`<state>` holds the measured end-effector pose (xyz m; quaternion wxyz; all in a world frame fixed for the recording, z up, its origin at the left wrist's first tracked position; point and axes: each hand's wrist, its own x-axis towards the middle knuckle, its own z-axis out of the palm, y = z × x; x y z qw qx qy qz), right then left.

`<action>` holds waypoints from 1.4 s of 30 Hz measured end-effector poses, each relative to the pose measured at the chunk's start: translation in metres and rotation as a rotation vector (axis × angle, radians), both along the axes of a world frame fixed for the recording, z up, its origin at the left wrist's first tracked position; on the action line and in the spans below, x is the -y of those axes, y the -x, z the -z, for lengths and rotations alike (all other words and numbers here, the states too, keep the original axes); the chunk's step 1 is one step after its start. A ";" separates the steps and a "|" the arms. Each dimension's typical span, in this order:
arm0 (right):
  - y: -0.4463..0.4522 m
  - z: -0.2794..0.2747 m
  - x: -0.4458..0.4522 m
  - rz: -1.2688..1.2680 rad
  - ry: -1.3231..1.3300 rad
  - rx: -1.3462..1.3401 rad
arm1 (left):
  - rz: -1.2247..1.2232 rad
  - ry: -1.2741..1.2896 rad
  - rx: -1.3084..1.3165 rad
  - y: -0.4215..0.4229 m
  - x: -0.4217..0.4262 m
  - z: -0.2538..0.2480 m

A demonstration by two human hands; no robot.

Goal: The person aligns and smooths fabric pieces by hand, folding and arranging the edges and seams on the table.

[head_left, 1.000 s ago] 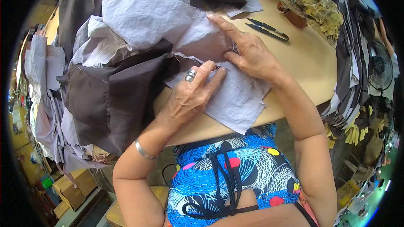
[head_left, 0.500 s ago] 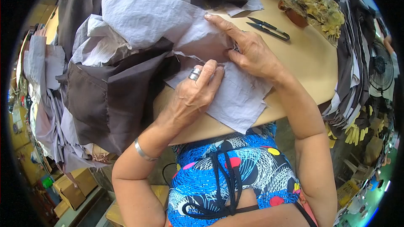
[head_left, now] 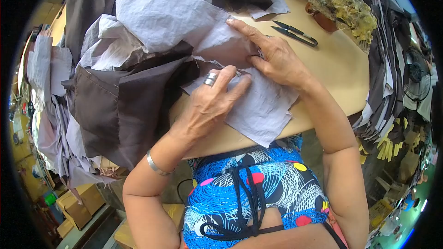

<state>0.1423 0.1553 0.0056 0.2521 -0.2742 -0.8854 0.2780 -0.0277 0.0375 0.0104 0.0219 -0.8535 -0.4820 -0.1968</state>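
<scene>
A light grey cloth piece (head_left: 263, 106) with frayed edges lies across the table's near side under both hands. My left hand (head_left: 214, 99), with a wide ring and a bangle, is at the cloth's frayed seam edge. Its index fingertip presses there, the middle finger stands a little apart, and the thumb is mostly hidden. My right hand (head_left: 279, 60) pinches a fold of the same cloth by the thumb, its index finger stretched along the fabric. Dark brown cloth (head_left: 124, 106) joins the grey fabric at the left and hangs over the table edge.
Black thread snips (head_left: 295, 33) lie on the tan table (head_left: 341, 74) beyond my right hand. A small brown pot heaped with yellowish thread scraps (head_left: 346, 11) stands at the back right. Cloth stacks (head_left: 385, 55) hang at the right, near a fan (head_left: 417, 74). Cardboard boxes (head_left: 80, 205) sit lower left.
My left hand has shifted slightly, and its index and middle fingers have spread further apart. The right hand stays nearly still on the cloth.
</scene>
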 end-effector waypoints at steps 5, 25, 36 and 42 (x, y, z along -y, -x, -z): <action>0.003 -0.005 -0.003 0.048 -0.049 0.096 | 0.052 -0.037 0.072 0.008 0.002 0.009; 0.009 -0.009 -0.002 0.027 0.226 0.038 | 0.128 0.032 -0.146 0.011 -0.006 -0.005; 0.007 -0.010 -0.004 0.013 0.196 0.054 | 0.160 -0.168 -0.150 0.006 -0.030 0.005; 0.007 0.004 -0.008 -0.019 0.052 -0.046 | 0.192 -0.211 -0.048 0.012 -0.029 0.011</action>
